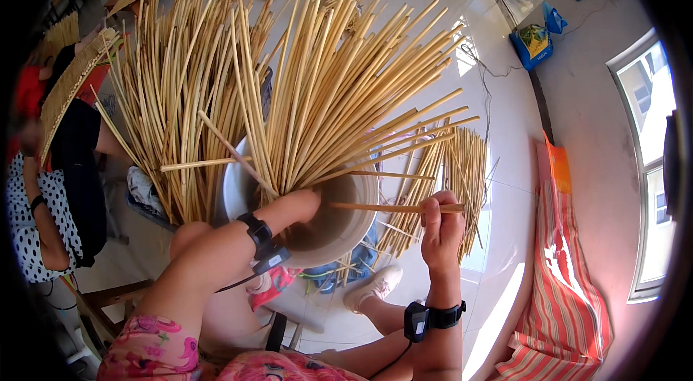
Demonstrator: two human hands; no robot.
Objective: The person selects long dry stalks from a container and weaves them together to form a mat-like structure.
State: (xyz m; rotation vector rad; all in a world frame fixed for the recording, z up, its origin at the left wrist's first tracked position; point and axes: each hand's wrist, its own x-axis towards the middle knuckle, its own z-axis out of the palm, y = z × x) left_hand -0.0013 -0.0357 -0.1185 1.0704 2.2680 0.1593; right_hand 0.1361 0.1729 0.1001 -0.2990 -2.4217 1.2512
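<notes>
Glossy white tile floor (498,186) runs clear to my right, reeds crowd my left. My left hand (292,204) grips the fanned reed bundle (317,92) over the bowl's rim (231,186); my right hand (442,226) pinches one loose reed (382,207).

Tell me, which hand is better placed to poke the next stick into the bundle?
Probably the right hand: it already pinches a loose stick pointing at the bundle. The left hand is busy gripping the bundle's base.

White tiled floor (498,186) bears loose reeds (462,164) and a striped cloth (570,273).
</notes>
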